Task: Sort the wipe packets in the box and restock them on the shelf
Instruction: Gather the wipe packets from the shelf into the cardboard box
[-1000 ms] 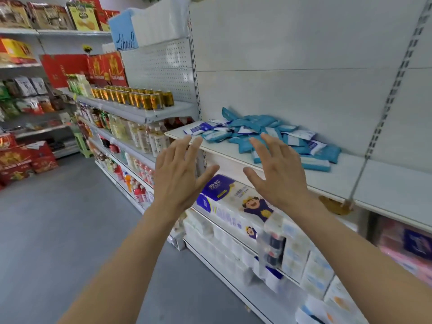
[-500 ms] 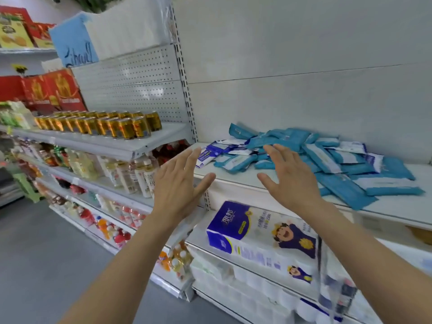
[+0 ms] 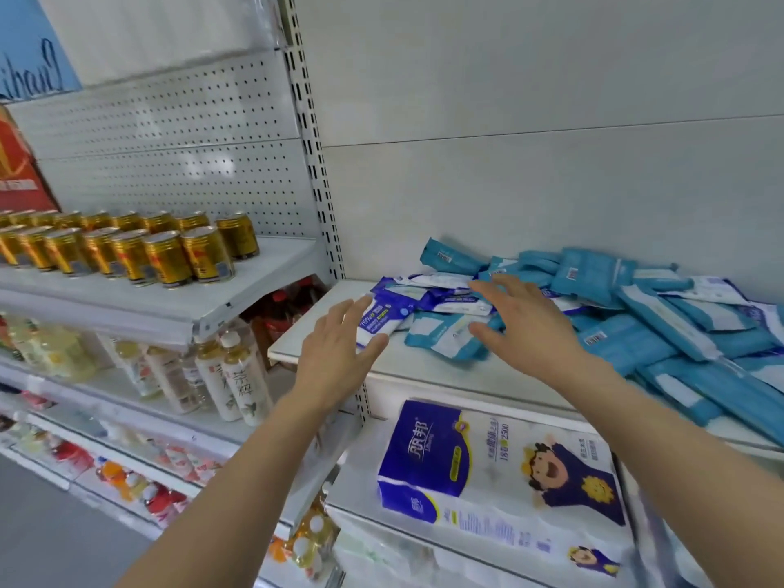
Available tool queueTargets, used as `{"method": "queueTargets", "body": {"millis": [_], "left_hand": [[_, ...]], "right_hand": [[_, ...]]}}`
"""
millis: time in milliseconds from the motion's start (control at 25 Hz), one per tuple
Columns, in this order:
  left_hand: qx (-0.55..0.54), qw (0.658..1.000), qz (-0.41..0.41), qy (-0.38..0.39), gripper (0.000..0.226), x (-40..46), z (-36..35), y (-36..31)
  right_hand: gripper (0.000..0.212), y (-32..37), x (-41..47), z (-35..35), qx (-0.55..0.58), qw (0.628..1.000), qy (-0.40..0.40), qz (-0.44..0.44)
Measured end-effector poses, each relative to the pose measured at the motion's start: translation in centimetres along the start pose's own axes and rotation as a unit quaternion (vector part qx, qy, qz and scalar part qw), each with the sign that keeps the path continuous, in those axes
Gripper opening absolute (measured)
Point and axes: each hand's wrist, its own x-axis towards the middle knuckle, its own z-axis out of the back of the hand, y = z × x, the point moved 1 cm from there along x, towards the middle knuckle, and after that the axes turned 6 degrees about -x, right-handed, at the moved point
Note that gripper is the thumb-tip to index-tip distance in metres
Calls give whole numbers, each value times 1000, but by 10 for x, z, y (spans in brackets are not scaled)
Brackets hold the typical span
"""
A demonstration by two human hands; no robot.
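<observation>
Wipe packets [image 3: 615, 316] heaped; two hands empty.

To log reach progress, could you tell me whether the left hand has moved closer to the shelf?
Yes: the left hand moved forward over the shelf edge, reaching the white wipe packet.

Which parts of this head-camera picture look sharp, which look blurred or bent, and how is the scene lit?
Head view: the gold cans are fairly crisp; the wipe packets and both hands, left and right, smear slightly; the shelf upright leans from wide-angle distortion; lighting is soft, even, without hard shadows.
</observation>
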Motion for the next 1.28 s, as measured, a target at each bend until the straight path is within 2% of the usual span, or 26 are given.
{"method": "queueTargets", "body": {"millis": [120,320,400,480,600,720,800,840,960,1040,1080,1160,1200,1280], "left_hand": [[22,998,46,48,73,48,-25,29],[48,972,163,163,126,116,-61,54],[44,966,178,181,132,133,-70,59],[63,963,176,195,134,147,-73,64],[23,961,179,210,136,168,-70,68],[-62,947,228,216,136,178,-68,78],[-121,932,268,214,126,180,-66,84],[-143,923,286,215,115,181,-65,87],[-231,896,317,206,73,182,-55,99],[-333,867,321,185,60,179,-49,111],[-380,856,310,162,54,178,-45,116],[-441,855,257,92,32,172,-32,117],[-448,863,225,55,25,168,-23,114],[-424,892,155,-3,26,162,-4,105]], "right_hand": [[64,-4,61,-22,-28,1000,-2,-8],[109,-15,148,-55,-64,997,34,-33],[121,-17,172,-64,-67,994,74,-45],[124,-16,187,-75,-68,990,112,-57],[112,-14,199,-89,-130,980,140,-56],[70,-16,204,-94,-127,983,123,-40],[41,-14,201,-94,-128,987,88,-31],[35,-12,201,-94,-142,986,81,-30],[29,-5,199,-94,-187,979,67,-37],[24,1,196,-91,-158,986,10,-56],[24,6,192,-89,-127,989,-44,-55],[27,19,180,-84,-41,986,-154,-50],[29,28,174,-77,4,980,-189,-57],[31,50,162,-61,79,966,-230,-94]]}}
